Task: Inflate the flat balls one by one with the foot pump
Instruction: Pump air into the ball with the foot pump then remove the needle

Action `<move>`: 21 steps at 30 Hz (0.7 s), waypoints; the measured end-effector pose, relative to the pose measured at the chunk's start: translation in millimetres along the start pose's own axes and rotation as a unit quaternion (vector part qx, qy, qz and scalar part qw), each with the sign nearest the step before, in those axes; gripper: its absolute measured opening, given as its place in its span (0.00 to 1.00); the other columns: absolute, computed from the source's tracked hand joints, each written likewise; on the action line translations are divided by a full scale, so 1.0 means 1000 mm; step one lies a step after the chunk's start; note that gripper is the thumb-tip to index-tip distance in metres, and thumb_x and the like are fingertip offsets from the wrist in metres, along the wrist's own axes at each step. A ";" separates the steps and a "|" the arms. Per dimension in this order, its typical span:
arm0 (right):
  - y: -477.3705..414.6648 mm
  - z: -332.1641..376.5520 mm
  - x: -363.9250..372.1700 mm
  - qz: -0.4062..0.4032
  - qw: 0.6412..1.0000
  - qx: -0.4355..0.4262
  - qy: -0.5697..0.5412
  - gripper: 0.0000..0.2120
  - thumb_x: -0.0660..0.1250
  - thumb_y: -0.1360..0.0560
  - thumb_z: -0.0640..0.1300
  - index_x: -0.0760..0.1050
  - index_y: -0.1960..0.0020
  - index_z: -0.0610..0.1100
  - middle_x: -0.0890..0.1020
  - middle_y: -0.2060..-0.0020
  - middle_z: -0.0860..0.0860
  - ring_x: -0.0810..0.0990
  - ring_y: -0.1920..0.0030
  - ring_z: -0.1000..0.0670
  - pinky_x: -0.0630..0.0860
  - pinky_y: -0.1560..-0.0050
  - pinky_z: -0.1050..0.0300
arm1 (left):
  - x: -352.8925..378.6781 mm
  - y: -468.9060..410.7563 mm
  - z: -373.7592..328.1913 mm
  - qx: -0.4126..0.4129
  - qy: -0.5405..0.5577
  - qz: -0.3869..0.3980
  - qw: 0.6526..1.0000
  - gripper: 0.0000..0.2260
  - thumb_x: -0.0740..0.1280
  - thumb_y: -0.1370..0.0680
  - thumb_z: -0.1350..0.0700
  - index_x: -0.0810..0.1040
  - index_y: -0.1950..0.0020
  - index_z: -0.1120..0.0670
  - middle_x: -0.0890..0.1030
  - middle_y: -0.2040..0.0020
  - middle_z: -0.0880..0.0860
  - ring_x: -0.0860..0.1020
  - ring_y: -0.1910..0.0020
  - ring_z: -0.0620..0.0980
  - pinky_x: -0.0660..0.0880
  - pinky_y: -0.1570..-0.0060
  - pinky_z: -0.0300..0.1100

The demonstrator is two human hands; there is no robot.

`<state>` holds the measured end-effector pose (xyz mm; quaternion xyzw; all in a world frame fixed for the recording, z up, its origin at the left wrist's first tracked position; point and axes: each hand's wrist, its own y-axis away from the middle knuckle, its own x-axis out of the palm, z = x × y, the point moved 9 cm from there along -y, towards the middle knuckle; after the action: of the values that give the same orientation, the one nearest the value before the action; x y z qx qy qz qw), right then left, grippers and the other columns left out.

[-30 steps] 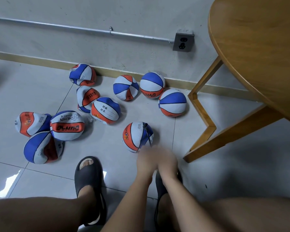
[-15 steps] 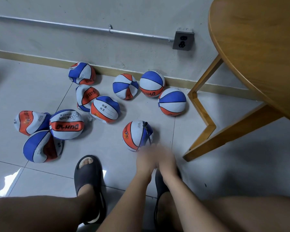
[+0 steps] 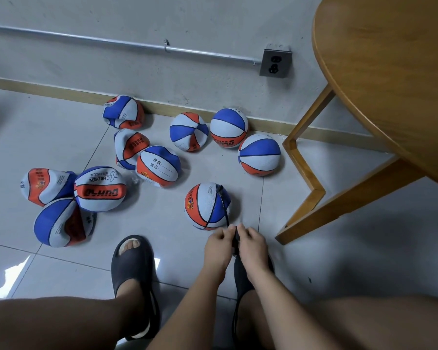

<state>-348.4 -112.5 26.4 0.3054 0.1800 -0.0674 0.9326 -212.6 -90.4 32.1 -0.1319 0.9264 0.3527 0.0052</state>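
A blue, white and orange ball (image 3: 205, 205) lies on the floor tiles just ahead of my hands, with a thin black hose (image 3: 223, 205) plugged into its top. The hose runs down to a dark pump part (image 3: 236, 239) between my hands. My left hand (image 3: 218, 245) and my right hand (image 3: 252, 245) sit side by side, fingers curled, both gripping that dark part. The rest of the pump is hidden under my hands and right foot. Several more balls, some crumpled flat (image 3: 61, 223), some round (image 3: 259, 154), lie scattered toward the wall.
A wooden table (image 3: 390, 79) with slanted legs (image 3: 321, 213) stands at the right. My left foot in a black sandal (image 3: 132, 261) rests on the tiles. A wall socket (image 3: 274, 63) and a metal conduit (image 3: 111, 42) run along the back wall.
My hands were blurred with motion in both earlier frames; they are now still and close together on the dark pump part. The balls have not moved.
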 end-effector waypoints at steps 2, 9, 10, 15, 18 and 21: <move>0.000 0.032 -0.008 -0.030 0.999 -0.029 -0.031 0.24 0.66 0.22 0.64 0.75 0.62 0.44 0.81 0.68 0.47 0.81 0.63 0.43 0.80 0.59 0.46 | 0.002 0.003 -0.032 0.027 0.042 -0.006 0.999 0.19 0.68 0.16 0.45 0.72 0.61 0.54 0.76 0.68 0.50 0.72 0.70 0.47 0.71 0.69 0.39; 0.004 0.080 -0.015 -0.040 0.991 -0.098 -0.082 0.23 0.67 0.17 0.54 0.67 0.61 0.38 0.75 0.66 0.40 0.70 0.65 0.49 0.70 0.62 0.51 | -0.001 0.004 -0.074 0.076 0.088 -0.008 0.993 0.18 0.69 0.17 0.45 0.69 0.60 0.54 0.72 0.66 0.53 0.68 0.66 0.50 0.68 0.64 0.45; 0.003 0.072 -0.012 -0.029 0.992 -0.088 -0.085 0.23 0.67 0.17 0.54 0.67 0.62 0.40 0.75 0.67 0.41 0.71 0.65 0.49 0.71 0.62 0.51 | -0.001 0.004 -0.068 0.070 0.092 -0.008 0.993 0.18 0.69 0.17 0.45 0.69 0.60 0.53 0.72 0.65 0.53 0.69 0.65 0.51 0.68 0.63 0.47; -0.004 0.023 0.008 0.031 0.995 -0.035 -0.088 0.22 0.65 0.21 0.63 0.69 0.63 0.48 0.76 0.70 0.50 0.74 0.65 0.47 0.72 0.60 0.49 | -0.001 0.001 -0.028 0.026 0.070 -0.010 0.997 0.18 0.67 0.16 0.46 0.69 0.60 0.53 0.72 0.66 0.50 0.70 0.67 0.48 0.69 0.66 0.42; -0.006 -0.003 0.014 0.055 0.997 -0.010 -0.053 0.22 0.64 0.22 0.68 0.73 0.63 0.51 0.77 0.72 0.54 0.75 0.66 0.47 0.70 0.60 0.49 | -0.003 -0.003 -0.004 -0.008 0.024 0.003 1.000 0.17 0.66 0.15 0.45 0.74 0.57 0.55 0.78 0.66 0.50 0.72 0.69 0.46 0.70 0.68 0.40; -0.005 -0.027 0.015 0.070 0.997 0.018 -0.004 0.22 0.62 0.22 0.69 0.76 0.63 0.54 0.77 0.73 0.54 0.75 0.67 0.46 0.70 0.61 0.50 | -0.004 -0.008 0.022 -0.061 -0.017 0.026 0.998 0.17 0.65 0.15 0.43 0.78 0.53 0.56 0.81 0.64 0.50 0.72 0.71 0.46 0.67 0.72 0.38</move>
<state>-344.1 -100.8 -2.6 0.3340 0.1528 -0.0065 0.9301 -208.2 -80.4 11.0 -0.1017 0.9059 0.4110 0.0038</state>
